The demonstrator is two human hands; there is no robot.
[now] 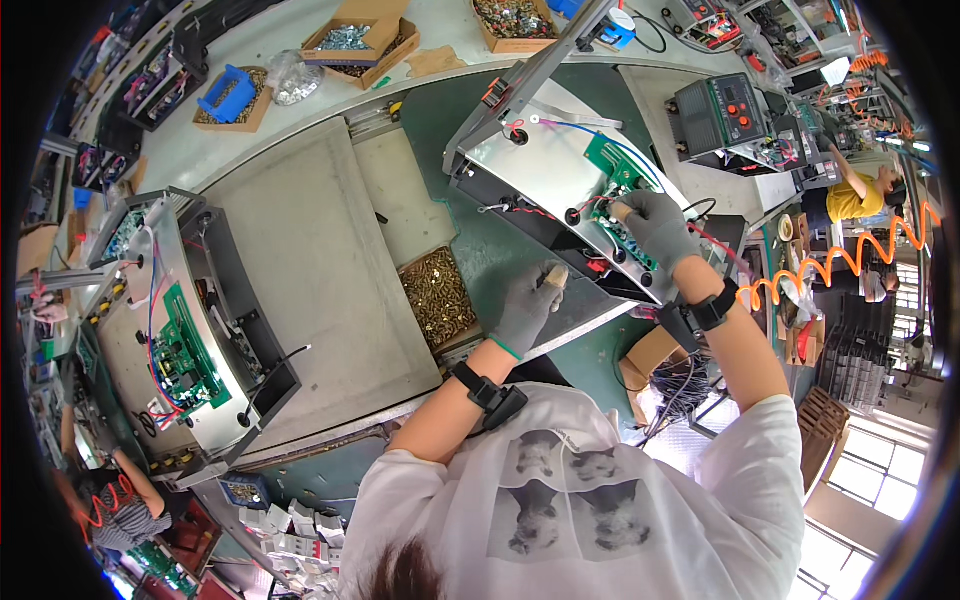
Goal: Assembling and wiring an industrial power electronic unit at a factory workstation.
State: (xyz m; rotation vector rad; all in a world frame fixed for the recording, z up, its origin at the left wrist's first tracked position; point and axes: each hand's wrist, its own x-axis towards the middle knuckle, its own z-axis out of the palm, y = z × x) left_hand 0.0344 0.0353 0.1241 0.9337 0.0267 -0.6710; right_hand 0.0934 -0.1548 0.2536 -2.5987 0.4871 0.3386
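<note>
My right hand (655,228), in a grey glove with bare fingertips, reaches over a green circuit board (622,165) on the metal chassis (545,150). Its thumb and fingers close together at the board's edge, beside a short red wire (590,203); what they pinch is too small to make out. My left hand (532,305), gloved alike, hovers in front of the chassis's near side. Its fingers are curled with the thumb against them, and anything inside is hidden. A blue wire (590,130) runs across the chassis top to the board.
An open box of brass-coloured screws (438,297) lies left of my left hand. Further left stands a second chassis (215,340) with a green board. Boxes of small hardware (360,42) line the back bench. A black device with knobs (725,115) and an orange coiled hose (840,255) are at right.
</note>
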